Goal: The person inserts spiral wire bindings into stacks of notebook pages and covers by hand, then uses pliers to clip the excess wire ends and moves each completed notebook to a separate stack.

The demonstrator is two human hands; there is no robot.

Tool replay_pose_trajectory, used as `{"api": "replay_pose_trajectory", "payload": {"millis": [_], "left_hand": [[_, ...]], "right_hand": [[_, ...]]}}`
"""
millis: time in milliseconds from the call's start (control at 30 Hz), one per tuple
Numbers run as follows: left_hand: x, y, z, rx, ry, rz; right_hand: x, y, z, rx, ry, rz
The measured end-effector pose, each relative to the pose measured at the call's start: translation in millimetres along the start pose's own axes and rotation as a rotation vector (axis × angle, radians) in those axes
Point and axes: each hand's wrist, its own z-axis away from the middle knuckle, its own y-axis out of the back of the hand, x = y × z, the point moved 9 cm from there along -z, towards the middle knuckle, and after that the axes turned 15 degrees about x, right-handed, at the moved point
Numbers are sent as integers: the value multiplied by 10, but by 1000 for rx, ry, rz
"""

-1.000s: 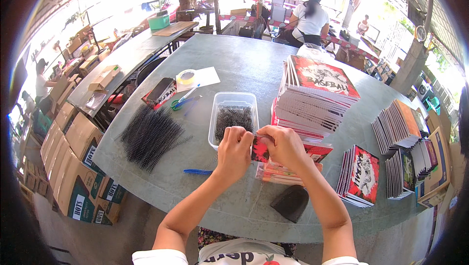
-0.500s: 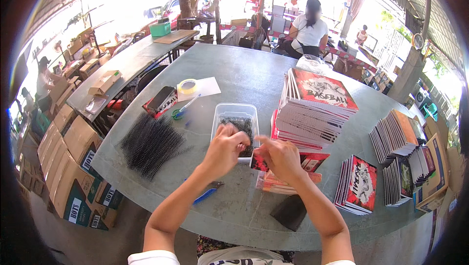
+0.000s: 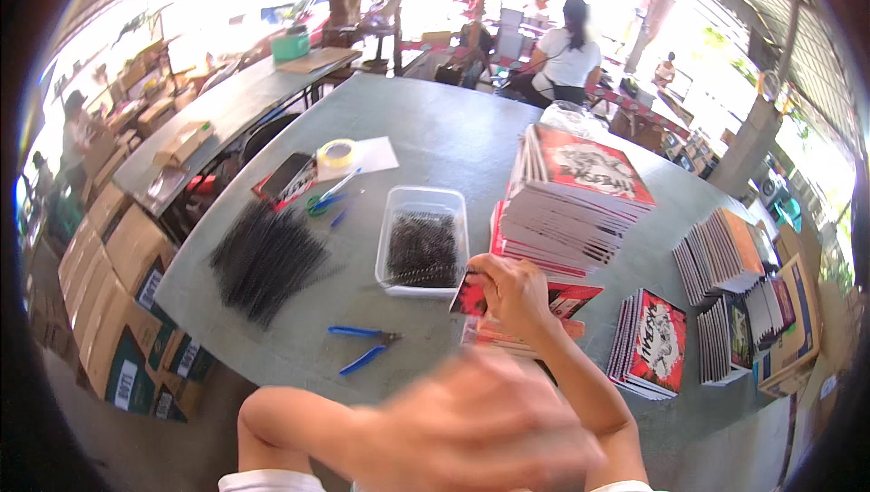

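My right hand (image 3: 515,293) pinches a small red-and-black notebook (image 3: 468,295) just right of the clear plastic tub (image 3: 385,247). Short black binding coils (image 3: 422,247) fill that tub. Close to my body, my left hand (image 3: 471,419) is smeared by motion, so its fingers and anything in them cannot be made out. Blue-handled cutters (image 3: 364,347) lie spread on the table in front of the tub. Under and beside my right hand are more red notebooks (image 3: 575,297) and an orange-edged pile (image 3: 507,336). A heap of long black coils (image 3: 270,261) lies at the left.
Behind my right hand rises a tall notebook stack (image 3: 580,193); smaller stacks (image 3: 652,342) stand at the right. A phone (image 3: 290,175), tape roll (image 3: 337,155) and scissors (image 3: 322,202) lie far left. Cartons (image 3: 118,302) stand beside the table. A person (image 3: 566,53) sits beyond it.
My left hand has left the tub and swung back toward my body, uncovering the coils and cutters. My right hand stays by the tub with the notebook. The view has tilted slightly.
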Motion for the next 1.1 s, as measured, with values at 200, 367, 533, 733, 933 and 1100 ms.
{"api": "replay_pose_trajectory", "payload": {"millis": [200,367,533,733,933,1100], "left_hand": [[-2164,51,1176,-189,642,-408],[-2125,92,979,92,680,-283],[-2408,318,1319,-9,1203,-106],[-2104,261,835,81,696,-407],[-1618,-558,999,-127,447,-554],[-1554,-1940,1929,-309,742,-296]], "right_hand": [[9,-102,40,-88,-50,-119],[-29,-141,70,-196,10,-7],[117,-8,77,-50,-163,22],[82,-4,52,-10,-149,-43],[197,-42,79,-77,-121,-104],[197,27,132,46,-134,-63]]}}
